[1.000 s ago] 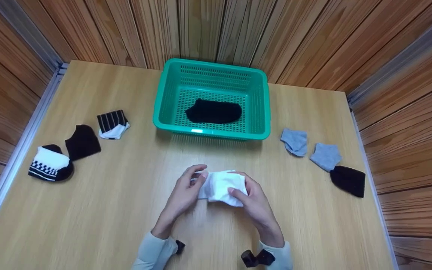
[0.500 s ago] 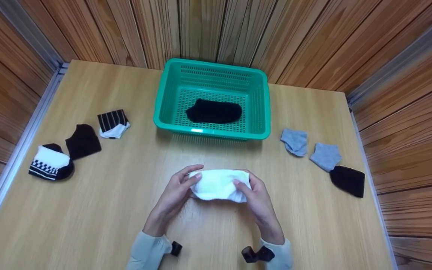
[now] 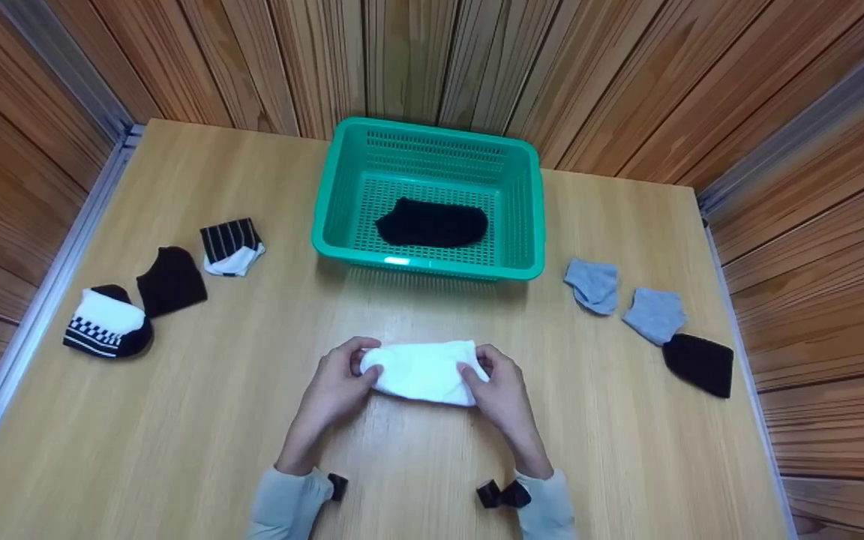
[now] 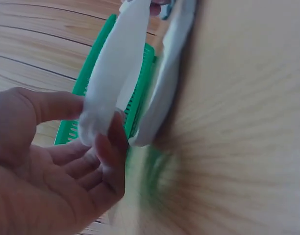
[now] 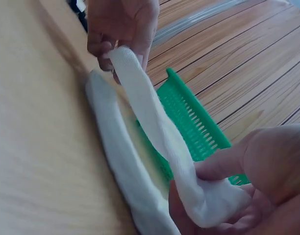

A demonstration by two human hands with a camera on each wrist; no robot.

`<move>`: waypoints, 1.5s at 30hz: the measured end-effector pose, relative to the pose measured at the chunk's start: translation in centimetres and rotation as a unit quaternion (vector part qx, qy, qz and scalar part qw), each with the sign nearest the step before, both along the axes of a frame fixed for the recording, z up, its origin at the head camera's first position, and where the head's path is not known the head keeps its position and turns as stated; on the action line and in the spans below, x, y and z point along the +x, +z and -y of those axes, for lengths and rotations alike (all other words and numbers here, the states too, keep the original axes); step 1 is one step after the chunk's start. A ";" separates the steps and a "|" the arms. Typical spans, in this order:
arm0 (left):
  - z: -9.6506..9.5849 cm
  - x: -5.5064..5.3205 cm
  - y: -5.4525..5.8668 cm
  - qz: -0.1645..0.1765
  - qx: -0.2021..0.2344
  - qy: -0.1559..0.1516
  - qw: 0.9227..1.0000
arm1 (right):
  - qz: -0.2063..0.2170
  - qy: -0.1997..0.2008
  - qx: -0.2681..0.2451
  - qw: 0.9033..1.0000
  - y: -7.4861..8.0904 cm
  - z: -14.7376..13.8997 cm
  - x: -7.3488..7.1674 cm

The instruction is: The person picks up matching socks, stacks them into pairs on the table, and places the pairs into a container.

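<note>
A white sock [image 3: 426, 373] is stretched lengthwise between both hands near the middle of the table. My left hand [image 3: 336, 384] pinches its left end between thumb and fingers. At the other end, my right hand [image 3: 505, 388] grips the sock with the thumb on top. The wrist views show a second white sock [image 5: 121, 154] lying on the tabletop just under the held one, with a gap between them. From the head view this lower sock is hidden. Beyond the hands, a black sock [image 3: 432, 223] lies flat inside the green basket [image 3: 432, 267].
Toward the left lie a striped black-and-white sock [image 3: 231, 246], a black sock [image 3: 172, 282] and a checkered sock [image 3: 108, 322]. Two grey socks [image 3: 592, 286] and a black sock [image 3: 699, 365] lie at the right. Wood-panelled walls [image 3: 432, 60] border the table.
The white sock went from a folded, bunched shape to stretched out flat. My left hand moved left and took its left end; my right hand kept hold of the other end.
</note>
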State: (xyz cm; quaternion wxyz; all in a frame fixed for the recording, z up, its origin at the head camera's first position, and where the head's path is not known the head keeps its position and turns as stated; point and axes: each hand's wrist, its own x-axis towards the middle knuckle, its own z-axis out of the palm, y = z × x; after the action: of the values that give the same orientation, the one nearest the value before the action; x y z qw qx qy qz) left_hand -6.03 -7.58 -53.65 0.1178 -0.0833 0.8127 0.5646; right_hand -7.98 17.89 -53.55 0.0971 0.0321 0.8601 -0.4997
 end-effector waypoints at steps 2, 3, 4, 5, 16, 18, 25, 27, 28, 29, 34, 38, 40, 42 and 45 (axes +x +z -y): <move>-0.1 0.0 -0.1 -0.005 -0.030 0.008 1.000 | -0.002 -0.007 0.023 1.000 -0.1 0.0 -0.1; -0.2 0.0 -0.2 -0.008 -0.041 0.011 0.999 | -0.004 -0.011 0.037 0.999 -0.2 -0.1 -0.1; -0.3 0.0 -0.2 -0.009 -0.050 0.015 0.999 | -0.006 -0.015 0.049 0.999 -0.2 -0.1 -0.2; -0.3 0.0 -0.2 -0.007 -0.058 0.019 0.998 | -0.006 -0.018 0.063 0.998 -0.3 -0.2 -0.2; -0.6 -0.5 -0.1 0.023 -0.120 0.027 0.992 | 0.024 0.010 0.088 0.996 -0.2 -1.1 -0.5; -0.7 -0.5 0.0 0.021 -0.122 0.029 0.992 | 0.025 0.014 0.086 0.996 0.0 -1.1 -0.6; -1.3 -0.7 0.0 0.014 -0.131 0.026 0.991 | 0.003 -0.020 0.119 0.993 -0.2 -1.3 -1.0; -1.4 -0.5 0.0 0.003 -0.146 0.023 0.989 | -0.004 -0.025 0.138 0.990 -0.3 -1.3 -1.0; -1.4 -0.5 -0.1 -0.001 -0.153 0.023 0.988 | -0.006 -0.028 0.147 0.989 -0.4 -1.3 -0.9; -1.5 -0.4 -0.1 0.001 -0.158 0.023 0.987 | -0.008 -0.028 0.157 0.987 -0.4 -1.3 -0.9; -1.7 -0.3 0.4 0.038 -0.170 0.026 0.984 | -0.005 -0.028 0.181 0.983 0.1 -1.5 -0.3; -1.8 -0.6 0.8 0.071 -0.184 0.041 0.979 | -0.005 -0.014 0.188 0.982 0.4 -1.6 -0.1; -1.8 -0.8 0.9 0.078 -0.181 0.041 0.980 | -0.005 -0.009 0.190 0.982 0.4 -1.6 -0.2; -1.8 -0.9 0.9 0.081 -0.167 0.033 0.982 | 0.004 -0.008 0.188 0.982 0.4 -1.6 -0.2; -1.7 -1.0 0.8 0.081 -0.138 0.015 0.987 | 0.027 -0.010 0.180 0.983 0.4 -1.5 -0.3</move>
State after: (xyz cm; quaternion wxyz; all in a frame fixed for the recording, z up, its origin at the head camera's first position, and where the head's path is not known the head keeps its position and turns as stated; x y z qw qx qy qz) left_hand -6.99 -5.92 -52.86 0.1623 -0.1565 0.8694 0.4397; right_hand -8.30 19.41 -53.18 0.1082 0.0710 0.9327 -0.3366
